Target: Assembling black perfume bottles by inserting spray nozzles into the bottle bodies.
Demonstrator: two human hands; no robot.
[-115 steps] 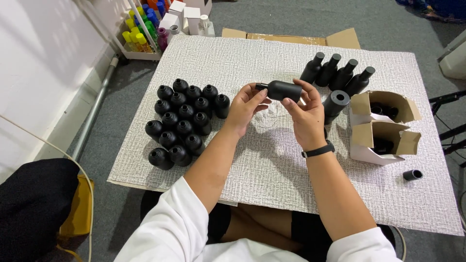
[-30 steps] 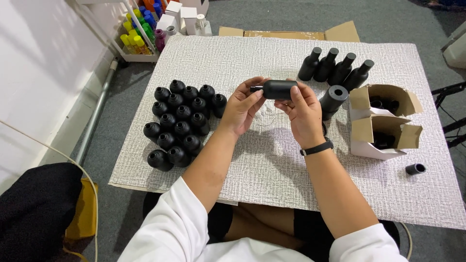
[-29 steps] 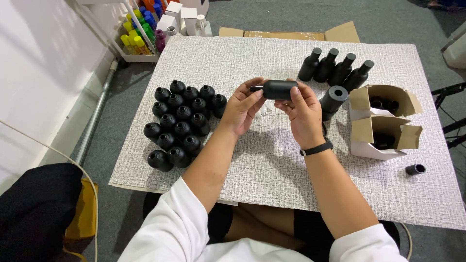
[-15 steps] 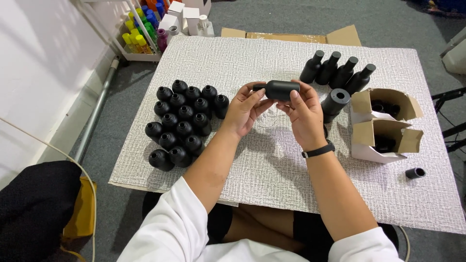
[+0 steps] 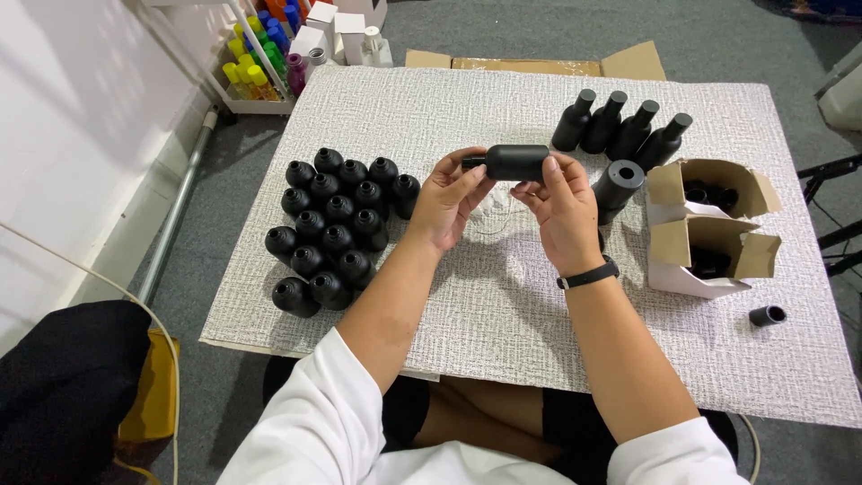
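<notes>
So you've got a black bottle (image 5: 514, 163) lying sideways up in the air between both hands, over the middle of the white textured mat (image 5: 503, 296). Your left hand (image 5: 449, 199) is curled around the neck end, fingertips pinched at the small cap or opening pointing toward 9 o'clock. Your right hand (image 5: 564, 207) grips the fat body end from below and behind, fingers wrapped up over it. There's a black band on that wrist (image 5: 588, 274). Both hands are closed on the bottle; neither one is loose.

At about 9 o'clock from your hands sits a tight cluster of black bottles (image 5: 337, 229), all upright and touching each other. Up at 1 o'clock there's a row of four capped bottles (image 5: 621, 126) leaning side by side. Just beside your right hand, at 3 o'clock, stands a black open tube (image 5: 618, 187). Further out at 3 o'clock is an opened cardboard box (image 5: 709, 224) with dark items inside, can't tell exactly what. A small black cap (image 5: 768, 315) lies alone at 4 o'clock near the mat's edge.

Off the mat at 11 o'clock there's a tray of coloured bottles (image 5: 260, 54) and some white boxes (image 5: 332, 27).
</notes>
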